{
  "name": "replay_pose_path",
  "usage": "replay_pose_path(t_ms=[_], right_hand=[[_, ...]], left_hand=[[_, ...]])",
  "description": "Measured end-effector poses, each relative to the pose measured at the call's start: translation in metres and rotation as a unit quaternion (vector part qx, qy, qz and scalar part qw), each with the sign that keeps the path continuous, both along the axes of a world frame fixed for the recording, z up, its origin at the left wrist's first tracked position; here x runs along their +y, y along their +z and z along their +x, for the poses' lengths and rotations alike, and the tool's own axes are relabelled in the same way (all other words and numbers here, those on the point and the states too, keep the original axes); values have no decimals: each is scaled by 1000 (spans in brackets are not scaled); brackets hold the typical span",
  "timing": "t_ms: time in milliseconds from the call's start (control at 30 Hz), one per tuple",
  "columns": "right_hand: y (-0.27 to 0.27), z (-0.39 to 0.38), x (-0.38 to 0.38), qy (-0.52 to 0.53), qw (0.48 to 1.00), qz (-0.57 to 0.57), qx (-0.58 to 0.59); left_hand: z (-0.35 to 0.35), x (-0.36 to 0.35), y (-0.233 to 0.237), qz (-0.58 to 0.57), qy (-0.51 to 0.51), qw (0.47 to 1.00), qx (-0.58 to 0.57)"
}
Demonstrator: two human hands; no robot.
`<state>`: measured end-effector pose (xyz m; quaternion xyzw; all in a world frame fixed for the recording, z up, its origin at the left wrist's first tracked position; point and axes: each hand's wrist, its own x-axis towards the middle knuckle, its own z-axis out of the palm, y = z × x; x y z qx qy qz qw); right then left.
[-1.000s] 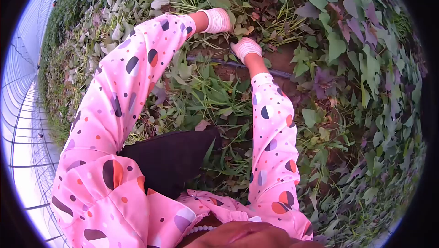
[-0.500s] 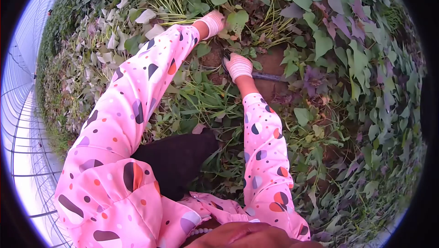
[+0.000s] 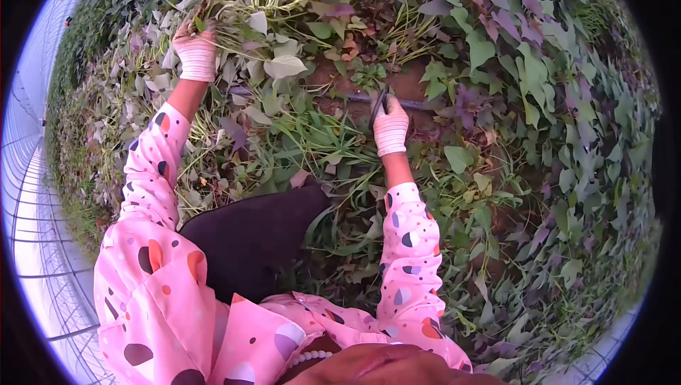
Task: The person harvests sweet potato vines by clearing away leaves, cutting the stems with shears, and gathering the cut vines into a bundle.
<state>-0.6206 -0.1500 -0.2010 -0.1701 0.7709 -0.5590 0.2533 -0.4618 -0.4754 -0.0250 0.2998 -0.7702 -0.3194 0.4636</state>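
At the upper left, my left hand (image 3: 194,53), in a striped white-and-pink glove, is closed around a bunch of cut-looking leafy vines (image 3: 284,7). The stems trail to the right from its fingers over pale, upturned leaves. Near the middle, my right hand (image 3: 391,128), in a matching glove, grips a thin, dark, curved tool (image 3: 378,110). Its exact kind is hard to make out. That tool is just above a patch of bare brown soil and crosses in front of a dark hose (image 3: 420,104) lying on the ground.
Green and purple leafy vines (image 3: 535,94) cover the ground on the right. Wilted pale foliage (image 3: 128,94) spreads on the left, and grass (image 3: 312,140) grows between my arms. My dark-clothed knee (image 3: 255,236) is below. A greenhouse wall with a grid frame (image 3: 50,243) curves along the left.
My left hand has swung left from the middle, carrying the vines with it. My right hand has shifted slightly right and down with the dark tool. More soil and hose now show.
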Motion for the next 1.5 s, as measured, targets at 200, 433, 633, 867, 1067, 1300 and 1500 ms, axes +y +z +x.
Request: replay_pose_path(t_ms=[200,433,633,867,1067,1300,1500], right_hand=[[95,22,119,-84,985,-132,-70],[295,50,228,-124,991,-46,-1],[428,120,241,-161,964,-145,156],[427,191,251,-212,947,-206,125],[418,172,247,-96,971,147,163],[406,173,213,-194,930,184,252],[407,163,209,-202,914,189,296]], left_hand=[[16,120,72,147,-134,973,114],[4,201,101,359,-327,846,221],[-12,299,206,230,-563,792,54],[-3,360,233,309,-591,744,40],[-11,375,199,379,-579,722,-13],[-17,373,210,543,-582,605,6],[-12,379,201,259,-637,726,-19]])
